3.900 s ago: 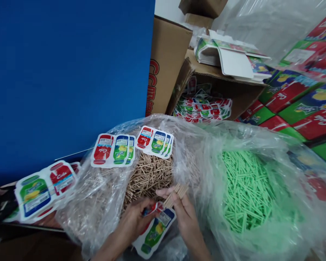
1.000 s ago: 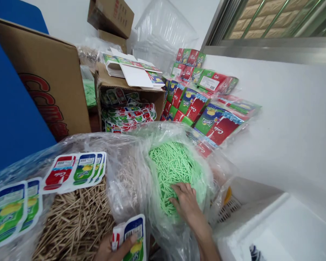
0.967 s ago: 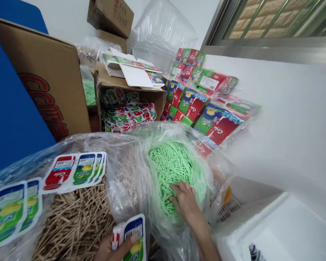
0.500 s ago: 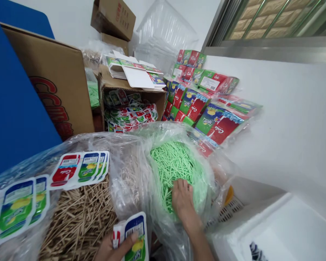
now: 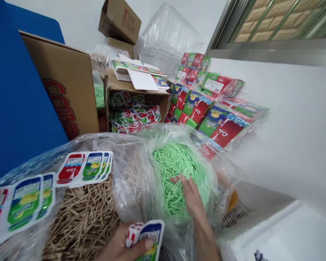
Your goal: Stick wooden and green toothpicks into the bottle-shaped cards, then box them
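Note:
My left hand [image 5: 125, 241] is closed around a few small printed sachets, with the thumb pressed on a blue-and-green Sprite sachet [image 5: 153, 237] and red-and-white edges beside it. My right hand [image 5: 191, 194] is over the heap of thin light-green sticks [image 5: 172, 161] in a clear plastic bag. Its fingers are curled, with some green sticks lying across and between the fingertips; how many cannot be made out. Left of this, a second clear bag holds brown sticks [image 5: 84, 214]. Cola and Sprite sachets [image 5: 93, 166] lie fanned along its rim, with a larger-looking Sprite sachet [image 5: 25, 199] nearer me.
A carton [image 5: 137, 117] full of loose sachets stands behind the bags, with flat printed boxes [image 5: 142, 78] on top. Wrapped Cola and Sprite boxes [image 5: 225, 125] are stacked at right. A white foam box [image 5: 274, 232] is at lower right, a tall carton [image 5: 67, 79] at left.
My right hand has turned and lifted slightly, with green sticks now at its fingers. My left hand has shifted right with its sachets. The whole view has moved a little.

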The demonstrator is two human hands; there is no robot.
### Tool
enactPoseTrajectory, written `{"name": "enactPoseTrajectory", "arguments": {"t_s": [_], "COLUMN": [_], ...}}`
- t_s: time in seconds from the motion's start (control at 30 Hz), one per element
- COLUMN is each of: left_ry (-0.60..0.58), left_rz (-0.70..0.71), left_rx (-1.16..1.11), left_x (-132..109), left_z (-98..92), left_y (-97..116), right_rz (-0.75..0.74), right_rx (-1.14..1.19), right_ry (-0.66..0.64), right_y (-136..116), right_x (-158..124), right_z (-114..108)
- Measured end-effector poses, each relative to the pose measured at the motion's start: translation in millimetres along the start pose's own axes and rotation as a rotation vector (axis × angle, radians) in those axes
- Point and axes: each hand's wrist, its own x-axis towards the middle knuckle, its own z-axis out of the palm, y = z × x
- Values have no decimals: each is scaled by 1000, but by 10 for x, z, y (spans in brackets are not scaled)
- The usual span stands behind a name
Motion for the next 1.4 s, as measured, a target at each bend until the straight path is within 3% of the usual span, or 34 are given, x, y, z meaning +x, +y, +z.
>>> {"name": "enactPoseTrajectory", "arguments": {"t_s": [0.17,0.3,0.47,0.6,0.77,0.83,1.13,1.4], "left_ry": [-228,-328,-353,-315,-313,-319,-319,-317], "left_rz": [292,356,317,304,285,283,284,263], "left_rx": [610,840,952,945,877,868,819,781], "left_x": [283,472,486,473,516,521,510,417], "left_z": [242,397,391,371,385,390,380,352], "left_y": [244,419,405,343,313,316,243,277], "right_rz": [129,143,86,43,18,33,22,-20], "right_rx": [226,177,-143,-377,-1045,-1132,-1080,-532], "right_ry": [-39,3,125,-2,-185,-206,-212,2], "right_y": [-90,-33,97,153,149,139,162,163], "right_x": [-47,-19,38,-151,-303,-289,-117,-71], "right_z": [102,-59,-279,-118,36,36,41,-103]}}
